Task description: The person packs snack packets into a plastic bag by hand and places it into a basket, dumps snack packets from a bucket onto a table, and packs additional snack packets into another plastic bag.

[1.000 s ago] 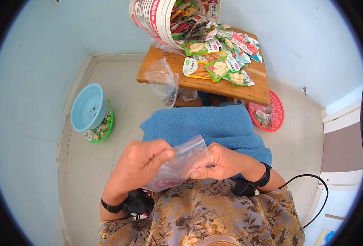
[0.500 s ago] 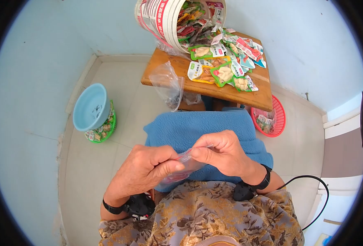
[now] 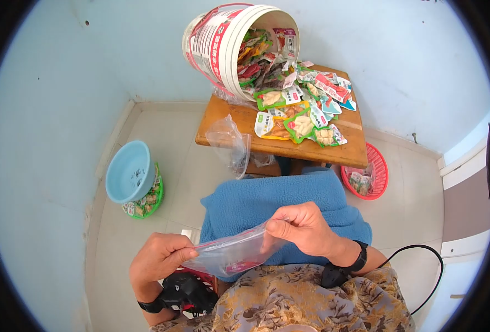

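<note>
A clear plastic zip bag (image 3: 231,253) is stretched between my two hands above my lap. My left hand (image 3: 159,257) pinches its left top corner between thumb and fingers. Its right top corner is gripped by my right hand (image 3: 303,228). Something pinkish-red shows low in the bag, too blurred to name. Beneath the bag a blue towel (image 3: 267,193) covers my lap.
On the wooden table (image 3: 333,156) a white bucket (image 3: 234,52) lies on its side, spilling snack packets (image 3: 300,124). A clear bag (image 3: 228,141) hangs over the table's edge. A blue basin (image 3: 126,177) rests on a green basket (image 3: 154,207); a red basket (image 3: 380,171) stands right.
My left hand has moved left and down, away from my right hand, so the zip bag is now stretched out wide. The camera view has tilted slightly upward.
</note>
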Demonstrator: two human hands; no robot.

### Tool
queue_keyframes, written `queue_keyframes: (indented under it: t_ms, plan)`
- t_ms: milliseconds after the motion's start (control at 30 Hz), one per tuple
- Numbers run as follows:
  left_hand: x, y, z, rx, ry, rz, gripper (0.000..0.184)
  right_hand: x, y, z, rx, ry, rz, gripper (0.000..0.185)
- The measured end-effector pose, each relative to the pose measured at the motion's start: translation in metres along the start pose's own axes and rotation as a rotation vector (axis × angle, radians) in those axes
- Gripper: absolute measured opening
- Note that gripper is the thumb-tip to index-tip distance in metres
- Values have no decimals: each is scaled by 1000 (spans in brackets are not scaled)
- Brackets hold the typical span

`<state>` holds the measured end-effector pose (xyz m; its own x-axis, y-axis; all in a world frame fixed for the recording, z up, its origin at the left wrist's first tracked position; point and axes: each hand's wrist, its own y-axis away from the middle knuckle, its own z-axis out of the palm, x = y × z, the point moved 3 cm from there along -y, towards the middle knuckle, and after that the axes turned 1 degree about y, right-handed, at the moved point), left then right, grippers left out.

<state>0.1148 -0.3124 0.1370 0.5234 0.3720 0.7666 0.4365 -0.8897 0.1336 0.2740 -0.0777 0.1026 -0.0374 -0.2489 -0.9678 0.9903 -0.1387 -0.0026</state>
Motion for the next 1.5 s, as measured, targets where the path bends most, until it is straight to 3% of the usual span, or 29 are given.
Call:
queue_keyframes:
  t_ms: [100,167,200,267,400,467,567,700,767,833,967,1033,1067,1133,1367,1500]
  plan:
    - [1,-1,-2,91,-56,23,22,-4,-4,2,3,-23,18,25]
    - [31,-1,4,440,-369,130,26,-5,-4,3,15,-49,46,25]
    - [42,-3,10,439,-364,122,26,-5,-4,3,14,-48,52,25]
    - [68,-9,24,400,-336,298,32,-3,-3,6,7,-48,68,25]
    - [74,-25,49,315,-188,291,30,1,0,5,17,-68,65,25]
    - [57,-33,59,200,-45,101,23,2,0,3,23,-87,67,25]
    - [42,-42,59,79,153,1,19,9,0,-1,15,-146,112,24]
    - [20,-63,65,60,251,26,23,17,-5,-12,103,14,41,24]
    - [2,-72,71,-55,440,-84,26,22,-6,-19,160,128,-27,28]
    - [-9,-78,73,-98,443,-139,28,30,-5,-27,211,157,-40,43]
    - [-33,-86,85,-197,465,-200,30,26,2,-30,198,314,-29,51]
    - [-40,-88,90,-214,493,-230,29,14,4,-25,-21,884,-382,57]
    - [-44,-89,94,-231,517,-257,28,12,4,-24,-26,882,-376,57]
    - [-54,-94,101,-218,534,-267,27,12,5,-16,-254,1120,-451,59]
    - [-72,-101,122,-180,506,-123,15,18,-3,4,-429,1339,-582,53]
    - [-78,-103,123,-173,522,-221,13,12,-4,18,-455,1331,-543,60]
